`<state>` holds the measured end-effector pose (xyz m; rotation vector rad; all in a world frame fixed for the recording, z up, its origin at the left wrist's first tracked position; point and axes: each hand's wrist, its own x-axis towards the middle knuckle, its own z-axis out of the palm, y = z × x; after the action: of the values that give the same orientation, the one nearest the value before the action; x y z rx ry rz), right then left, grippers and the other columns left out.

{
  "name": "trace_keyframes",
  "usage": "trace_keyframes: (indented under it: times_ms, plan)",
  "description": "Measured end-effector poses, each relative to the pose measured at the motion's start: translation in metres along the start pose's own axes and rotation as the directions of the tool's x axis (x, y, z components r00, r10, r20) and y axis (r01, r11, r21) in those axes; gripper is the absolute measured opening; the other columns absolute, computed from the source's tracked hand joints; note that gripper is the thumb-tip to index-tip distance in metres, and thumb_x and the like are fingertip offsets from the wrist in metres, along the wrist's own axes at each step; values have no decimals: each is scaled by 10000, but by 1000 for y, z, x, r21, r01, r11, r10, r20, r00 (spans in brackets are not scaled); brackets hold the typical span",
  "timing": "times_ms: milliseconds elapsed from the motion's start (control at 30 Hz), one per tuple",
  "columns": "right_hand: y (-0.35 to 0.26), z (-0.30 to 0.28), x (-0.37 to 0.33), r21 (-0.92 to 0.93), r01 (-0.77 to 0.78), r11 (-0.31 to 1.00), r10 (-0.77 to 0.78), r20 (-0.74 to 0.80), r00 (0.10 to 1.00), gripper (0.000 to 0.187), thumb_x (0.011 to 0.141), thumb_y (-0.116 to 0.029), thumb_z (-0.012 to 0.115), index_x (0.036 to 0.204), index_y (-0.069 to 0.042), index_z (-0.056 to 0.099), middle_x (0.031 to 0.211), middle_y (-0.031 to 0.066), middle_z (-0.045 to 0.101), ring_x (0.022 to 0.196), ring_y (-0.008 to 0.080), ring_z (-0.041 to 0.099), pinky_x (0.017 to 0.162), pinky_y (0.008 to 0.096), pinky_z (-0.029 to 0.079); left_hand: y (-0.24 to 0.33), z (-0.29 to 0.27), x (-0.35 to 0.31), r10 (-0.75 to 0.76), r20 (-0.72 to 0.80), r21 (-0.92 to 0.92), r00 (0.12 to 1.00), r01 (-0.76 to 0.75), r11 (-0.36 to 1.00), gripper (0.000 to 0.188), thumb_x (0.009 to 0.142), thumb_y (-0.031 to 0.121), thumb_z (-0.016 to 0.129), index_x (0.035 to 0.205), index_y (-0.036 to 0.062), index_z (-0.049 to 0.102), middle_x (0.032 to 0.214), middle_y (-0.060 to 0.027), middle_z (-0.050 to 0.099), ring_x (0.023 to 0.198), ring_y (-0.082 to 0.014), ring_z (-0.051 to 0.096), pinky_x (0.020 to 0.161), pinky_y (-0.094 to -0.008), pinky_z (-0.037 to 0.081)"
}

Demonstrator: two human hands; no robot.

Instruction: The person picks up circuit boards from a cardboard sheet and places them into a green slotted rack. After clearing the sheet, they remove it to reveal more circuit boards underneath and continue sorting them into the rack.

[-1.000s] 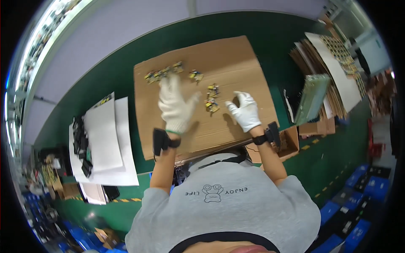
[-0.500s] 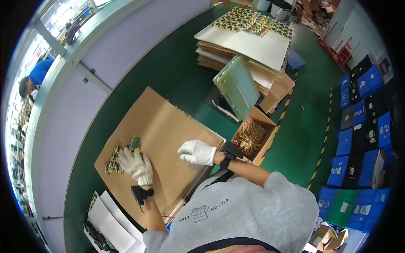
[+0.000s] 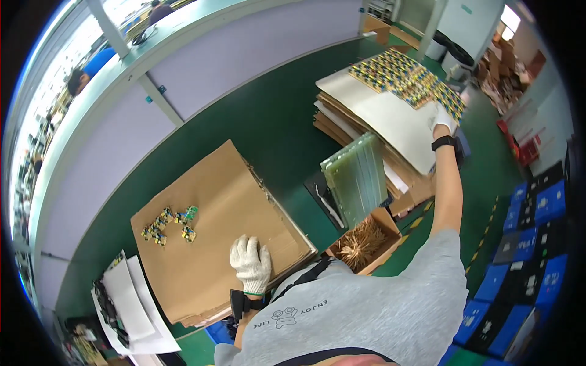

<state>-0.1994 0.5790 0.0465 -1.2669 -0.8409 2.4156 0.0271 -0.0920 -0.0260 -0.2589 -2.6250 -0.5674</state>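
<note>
My left hand [image 3: 250,265], in a white knitted glove, lies on the cardboard sheets [image 3: 213,256] with its fingers stretched out and nothing in them. Left of it on the cardboard are several small circuit boards [image 3: 159,227] with yellow and dark parts, one of them green. My right arm reaches far out to the right. The gloved right hand [image 3: 444,117] is at the near right edge of rows of similar circuit boards [image 3: 409,76]. These lie on a white-topped stack of sheets [image 3: 378,113]. The right fingers are small and blurred against the boards, so their grip is unclear.
Greenish translucent panels [image 3: 357,183] lean between the two stacks. A carton [image 3: 384,244] of thin brown strips stands near my right side. Blue and black bins [image 3: 531,238] line the right. White sheets [image 3: 131,305] lie at lower left. A low partition [image 3: 244,67] runs behind, a person beyond it.
My right hand has moved from above the cardboard to the far right stack's boards. My left hand has left the small boards and slid right, nearer my body. The view has shifted.
</note>
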Motion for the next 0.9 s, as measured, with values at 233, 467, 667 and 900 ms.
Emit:
trace_keyframes:
  times_ms: [233, 467, 667, 900]
  plan:
    - [9, 79, 120, -989, 74, 130, -629, -24, 777, 809, 822, -583, 586, 1388, -35, 403, 1410, 103, 452, 1274, 242, 443, 1030, 331, 364, 9, 4, 3, -45, -42, 27, 998, 46, 999, 237, 743, 114, 654, 961, 47, 589, 1044, -160, 588, 983, -371, 560, 849, -477, 446]
    - [-10, 39, 80, -494, 421, 761, -463, 40, 885, 424, 817, -278, 667, 1160, -41, 594, 1169, 117, 611, 982, 237, 605, 842, 356, 498, 14, 9, 8, -10, -48, -8, 999, 9, 1000, 213, 762, 96, 633, 965, 45, 593, 1043, -164, 598, 975, -367, 571, 848, -467, 452]
    - [84, 14, -103, -320, 419, 849, -236, 480, 845, 328, 884, -163, 574, 1198, -68, 581, 1054, 23, 637, 869, 168, 614, 697, 330, 524, 17, 5, 3, -111, -109, -2, 988, 112, 994, 145, 758, 70, 645, 894, 29, 614, 983, -181, 618, 916, -369, 592, 826, -445, 472]
    - [168, -28, -212, -448, 679, 581, -72, 803, 591, 455, 857, -177, 632, 1253, -9, 484, 994, 24, 610, 798, 95, 593, 697, 239, 503, 67, 14, 75, -246, 35, -608, 969, 216, 764, 275, 821, 63, 633, 1087, -4, 613, 970, -187, 634, 885, -298, 631, 805, -357, 507]
